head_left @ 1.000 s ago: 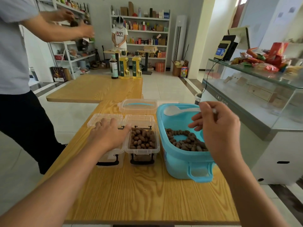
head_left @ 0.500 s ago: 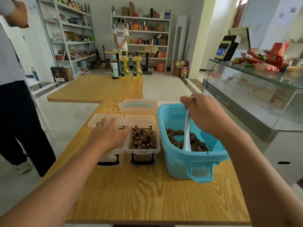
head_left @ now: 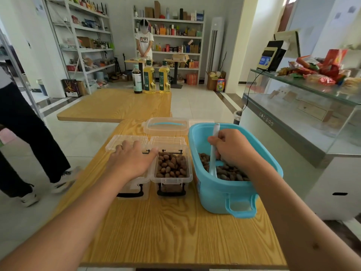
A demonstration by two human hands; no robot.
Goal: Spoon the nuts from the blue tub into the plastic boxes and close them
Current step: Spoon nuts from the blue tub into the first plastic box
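A blue tub [head_left: 218,190] stands on the wooden table [head_left: 168,231] with brown nuts [head_left: 228,171] on its floor. My right hand [head_left: 232,147] grips a white spoon [head_left: 213,153], bowl down among the nuts. Left of the tub stand two clear plastic boxes with open hinged lids. The right box [head_left: 172,179] is full of nuts. My left hand [head_left: 132,159] rests flat over the left box [head_left: 134,187], hiding its inside.
The tub's clear lid [head_left: 166,126] lies behind the boxes. Three bottles [head_left: 149,78] stand on a second table farther back. A glass counter [head_left: 300,114] runs along the right. A person's legs [head_left: 23,133] are at the left; another person stands by the shelves.
My right hand swung the spoon from level above the tub down into the nuts and sank lower. The person at the left stepped away. My left hand stayed on the left box.
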